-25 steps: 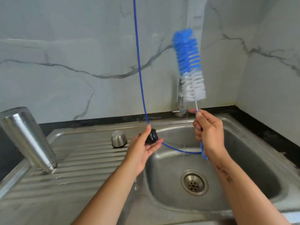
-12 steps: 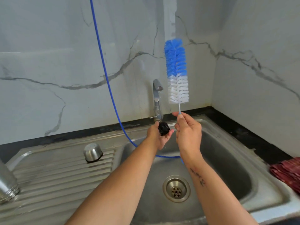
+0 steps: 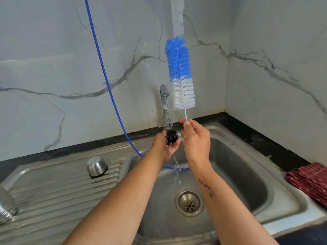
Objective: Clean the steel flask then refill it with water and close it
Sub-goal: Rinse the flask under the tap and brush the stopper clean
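Bringing my left hand [image 3: 165,147] with the black stopper [image 3: 172,137] under the running tap [image 3: 165,96], I rinse it now, right hand [image 3: 195,138] pinching the brush [image 3: 180,73] upright, while the flask [image 3: 6,206] waits at the surface's left edge.

Both hands crowded the far middle of the sink basin [image 3: 247,174], the left hand [image 3: 164,147] and right hand [image 3: 196,140] just beside each other under the tap [image 3: 165,106]. A blue hose [image 3: 106,80] hung across the left approach. On the left drainboard [image 3: 53,191] stood a steel cap [image 3: 96,166]. The near basin around the drain [image 3: 189,202] lay open; a red cloth [image 3: 309,181] lay at the right.
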Motion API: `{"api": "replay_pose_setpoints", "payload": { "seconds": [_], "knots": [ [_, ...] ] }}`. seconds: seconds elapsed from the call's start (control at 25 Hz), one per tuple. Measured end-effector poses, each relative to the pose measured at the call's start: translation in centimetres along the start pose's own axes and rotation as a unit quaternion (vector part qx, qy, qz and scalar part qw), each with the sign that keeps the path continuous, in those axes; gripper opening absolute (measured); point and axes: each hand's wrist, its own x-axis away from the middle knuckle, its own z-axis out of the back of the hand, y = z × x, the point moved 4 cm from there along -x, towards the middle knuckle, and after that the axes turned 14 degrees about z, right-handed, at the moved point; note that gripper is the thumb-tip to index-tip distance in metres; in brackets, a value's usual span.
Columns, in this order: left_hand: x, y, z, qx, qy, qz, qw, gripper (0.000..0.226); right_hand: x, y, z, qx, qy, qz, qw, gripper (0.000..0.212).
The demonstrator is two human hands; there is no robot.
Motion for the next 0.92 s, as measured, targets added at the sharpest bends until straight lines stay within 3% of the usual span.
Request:
{"api": "replay_pose_setpoints", "payload": {
  "seconds": [0.16, 0.32, 0.56, 0.68, 0.8, 0.84, 0.92],
  "knots": [
    [0.3, 0.6, -0.2, -0.035, -0.002, -0.006, 0.999, 0.030, 0.0, 0.2, 0.0, 0.006, -0.008, 0.008, 1.000, 0.027],
    [-0.4, 0.2, -0.9, -0.106, -0.027, -0.029, 0.994, 0.044, -0.1, 0.2, 0.0, 0.017, -0.010, 0.010, 1.000, 0.027],
    [0.3, 1.0, 0.2, -0.222, 0.080, -0.051, 0.971, 0.039, -0.2, 0.6, -0.1, 0.003, -0.017, 0.007, 1.000, 0.027],
    [1.8, 1.2, 1.3, -0.273, 0.077, -0.054, 0.957, 0.027, -0.2, 0.7, -0.2, -0.002, -0.020, 0.008, 1.000, 0.027],
    [3.3, 0.4, 3.5, -0.425, 0.123, -0.069, 0.894, 0.030, 0.0, 0.7, -0.4, -0.010, -0.028, 0.014, 0.999, 0.026],
    [3.9, 0.4, 4.1, -0.472, 0.134, -0.097, 0.866, 0.028, 0.1, 0.7, -0.4, -0.014, -0.031, 0.014, 0.999, 0.026],
    [6.1, 1.3, 4.0, -0.485, 0.116, -0.193, 0.845, 0.024, 0.2, 0.8, -0.6, -0.012, -0.034, 0.015, 0.999, 0.026]
  ]
}}
